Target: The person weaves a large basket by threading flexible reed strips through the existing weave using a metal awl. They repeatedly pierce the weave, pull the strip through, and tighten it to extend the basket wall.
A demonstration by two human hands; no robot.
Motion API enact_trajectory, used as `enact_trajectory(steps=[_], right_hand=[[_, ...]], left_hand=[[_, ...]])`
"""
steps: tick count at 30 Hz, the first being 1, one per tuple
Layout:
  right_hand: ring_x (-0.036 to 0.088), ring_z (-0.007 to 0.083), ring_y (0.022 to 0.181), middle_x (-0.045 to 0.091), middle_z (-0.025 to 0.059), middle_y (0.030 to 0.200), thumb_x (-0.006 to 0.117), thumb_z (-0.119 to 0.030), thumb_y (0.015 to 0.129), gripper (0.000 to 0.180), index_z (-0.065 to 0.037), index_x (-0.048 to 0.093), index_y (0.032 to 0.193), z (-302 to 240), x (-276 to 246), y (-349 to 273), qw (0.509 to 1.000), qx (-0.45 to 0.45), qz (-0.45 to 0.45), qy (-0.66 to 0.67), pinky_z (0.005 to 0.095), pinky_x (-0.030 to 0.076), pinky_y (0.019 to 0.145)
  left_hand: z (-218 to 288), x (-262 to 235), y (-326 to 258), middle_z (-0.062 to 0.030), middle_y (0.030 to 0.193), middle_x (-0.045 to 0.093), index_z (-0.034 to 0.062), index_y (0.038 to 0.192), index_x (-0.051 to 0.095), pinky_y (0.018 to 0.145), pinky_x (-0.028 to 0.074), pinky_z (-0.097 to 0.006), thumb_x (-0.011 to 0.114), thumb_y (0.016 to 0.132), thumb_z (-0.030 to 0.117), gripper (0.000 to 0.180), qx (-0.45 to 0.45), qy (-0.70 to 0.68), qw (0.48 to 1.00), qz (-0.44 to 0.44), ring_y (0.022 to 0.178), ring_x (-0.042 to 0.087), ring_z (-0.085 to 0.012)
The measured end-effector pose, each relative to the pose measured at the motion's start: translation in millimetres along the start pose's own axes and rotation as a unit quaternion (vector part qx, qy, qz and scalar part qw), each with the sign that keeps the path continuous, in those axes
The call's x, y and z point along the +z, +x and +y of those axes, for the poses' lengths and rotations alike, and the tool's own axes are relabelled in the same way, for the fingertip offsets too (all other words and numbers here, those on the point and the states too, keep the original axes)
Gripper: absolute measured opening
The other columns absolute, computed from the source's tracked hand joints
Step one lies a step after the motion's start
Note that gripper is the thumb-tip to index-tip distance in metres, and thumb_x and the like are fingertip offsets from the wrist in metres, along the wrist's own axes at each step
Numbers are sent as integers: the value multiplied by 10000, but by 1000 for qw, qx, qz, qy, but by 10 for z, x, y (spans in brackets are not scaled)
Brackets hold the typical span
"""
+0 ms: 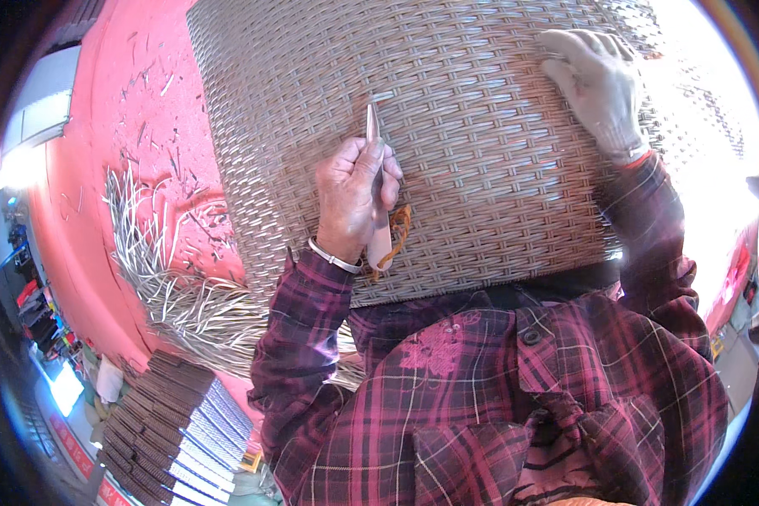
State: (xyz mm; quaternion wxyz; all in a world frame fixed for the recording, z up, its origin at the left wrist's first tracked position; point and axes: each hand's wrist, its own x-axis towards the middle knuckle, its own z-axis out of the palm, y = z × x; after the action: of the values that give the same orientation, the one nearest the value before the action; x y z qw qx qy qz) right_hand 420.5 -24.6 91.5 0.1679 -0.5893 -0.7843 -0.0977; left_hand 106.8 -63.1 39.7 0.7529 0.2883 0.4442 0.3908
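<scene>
Centrally, gripped a thin tool in closed left hand, tip against woven panel. Pressed gloved right hand flat, fingers spread, near panel's top right corner. Likely light, stiff, springy; best gripped at edges.

Left hand, bare, fist closed around a tool against the woven panel; right hand, gloved, spread flat on the panel's upper right.

The person is wearing a dark red plaid shirt with thin pale lines, long sleeves and a button; a silver bracelet is circling one wrist, a pale knit glove covering the other hand.
</scene>
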Motion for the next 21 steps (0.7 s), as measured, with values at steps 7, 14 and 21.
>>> enact_trajectory(steps=[7, 14, 21], right_hand=[[618, 253, 929, 633, 39, 954, 699, -253, 749, 260, -173, 634, 988, -1119, 465, 490, 976, -141, -62, 152, 395, 518, 761], [613, 298, 872, 621, 65, 861, 661, -252, 801, 143, -129, 611, 855, -1154, 633, 607, 928, -95, -203, 297, 430, 499, 707], [615, 347, 729, 619, 128, 747, 609, -323, 838, 213, -112, 621, 869, -1419, 567, 843, 910, -53, -258, 319, 443, 481, 660]], left_hand=[[-91, 81, -40, -88, 733, 603, -6, 877, 550, 429, 390, -209, 515, 982, 151, 192, 83, -42, 995, 34, 469, 479, -80], [111, -145, -341, -40, 672, 572, 6, 880, 571, 405, 331, -198, 511, 977, 159, 191, 36, 108, 993, -28, 448, 448, -58], [436, -1336, -1227, 7, 601, 515, 57, 817, 604, 423, 302, -195, 519, 960, 200, 219, 141, 211, 905, 342, 473, 441, -57]])
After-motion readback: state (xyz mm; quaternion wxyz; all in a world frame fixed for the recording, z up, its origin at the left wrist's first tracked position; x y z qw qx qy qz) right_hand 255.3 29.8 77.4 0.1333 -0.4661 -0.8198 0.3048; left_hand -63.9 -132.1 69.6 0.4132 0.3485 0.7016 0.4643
